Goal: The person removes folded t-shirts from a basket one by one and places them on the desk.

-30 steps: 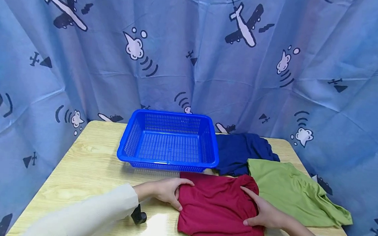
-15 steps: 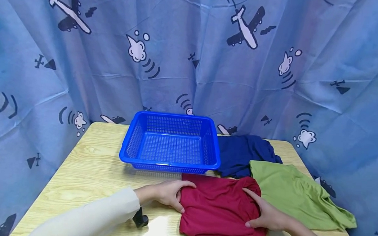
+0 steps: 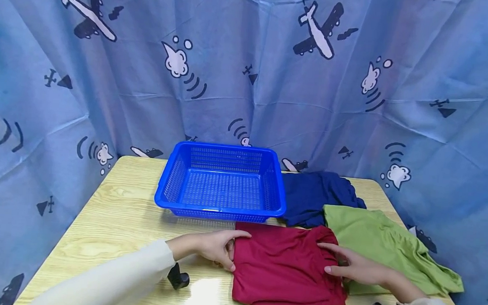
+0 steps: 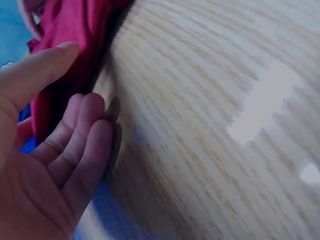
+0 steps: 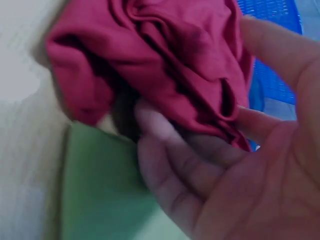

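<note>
A folded dark red garment lies flat on the table, with bunched folds along its right side. At its left edge is my left hand, thumb and index finger apart. In the left wrist view, the fingers of that hand are relaxed and pinch nothing. My right hand is at the garment's right edge, its thumb and fingers spread apart. In the right wrist view, its loosely bent fingers lie beside and partly under the bunched red cloth; whether they touch it is hard to tell.
An empty blue plastic basket stands behind the red garment on the wooden table. To its right lies a crumpled navy garment. A light green garment spreads along the right side. A patterned blue curtain hangs behind the table.
My right hand has shifted slightly to the right, its thumb coming off the top of the red garment. The left hand has hardly moved.
</note>
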{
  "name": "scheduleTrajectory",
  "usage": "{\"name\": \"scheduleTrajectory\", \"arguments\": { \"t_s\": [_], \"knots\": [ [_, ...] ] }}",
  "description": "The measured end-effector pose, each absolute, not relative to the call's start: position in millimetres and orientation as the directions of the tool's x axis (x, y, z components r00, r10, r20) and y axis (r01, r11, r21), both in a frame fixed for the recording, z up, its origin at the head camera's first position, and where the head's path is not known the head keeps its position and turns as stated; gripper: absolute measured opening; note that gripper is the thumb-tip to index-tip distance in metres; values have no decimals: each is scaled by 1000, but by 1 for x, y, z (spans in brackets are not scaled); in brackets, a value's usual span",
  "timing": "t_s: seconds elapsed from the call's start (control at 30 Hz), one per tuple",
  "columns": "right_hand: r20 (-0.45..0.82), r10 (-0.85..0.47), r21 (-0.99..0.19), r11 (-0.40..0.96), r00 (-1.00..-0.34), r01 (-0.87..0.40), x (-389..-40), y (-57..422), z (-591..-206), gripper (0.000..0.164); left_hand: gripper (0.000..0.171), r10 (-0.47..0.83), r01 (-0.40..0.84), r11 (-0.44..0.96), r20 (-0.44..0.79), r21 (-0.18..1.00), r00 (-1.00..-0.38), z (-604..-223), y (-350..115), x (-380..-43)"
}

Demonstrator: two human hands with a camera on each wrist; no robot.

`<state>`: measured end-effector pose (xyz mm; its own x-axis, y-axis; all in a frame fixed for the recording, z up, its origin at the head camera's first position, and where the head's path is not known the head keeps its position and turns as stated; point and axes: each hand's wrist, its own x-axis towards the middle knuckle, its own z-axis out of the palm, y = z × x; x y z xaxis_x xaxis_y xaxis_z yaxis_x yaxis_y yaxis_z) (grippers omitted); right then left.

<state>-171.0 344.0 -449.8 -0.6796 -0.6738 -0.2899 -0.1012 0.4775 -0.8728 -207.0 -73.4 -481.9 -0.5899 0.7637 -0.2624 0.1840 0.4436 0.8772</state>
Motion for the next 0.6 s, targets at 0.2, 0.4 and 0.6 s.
{"name": "scheduleTrajectory", "arguments": {
  "t_s": [0.2,0.4,0.6],
  "knots": [
    [-160,-633,-775,556,-757,-301,-176,340,-439,55,78,737,172,409,-214,896,-641,-478,-85,-204],
    [-107,-550,-718,619,-828,-319,-173,331,-434,48,60,727,232,402,-156,886,-668,-480,-90,-199],
    [-24,-507,-693,630,-862,-351,-172,322,-434,42,46,713,264,404,-120,876,-691,-475,-98,-198]
  ]
}}
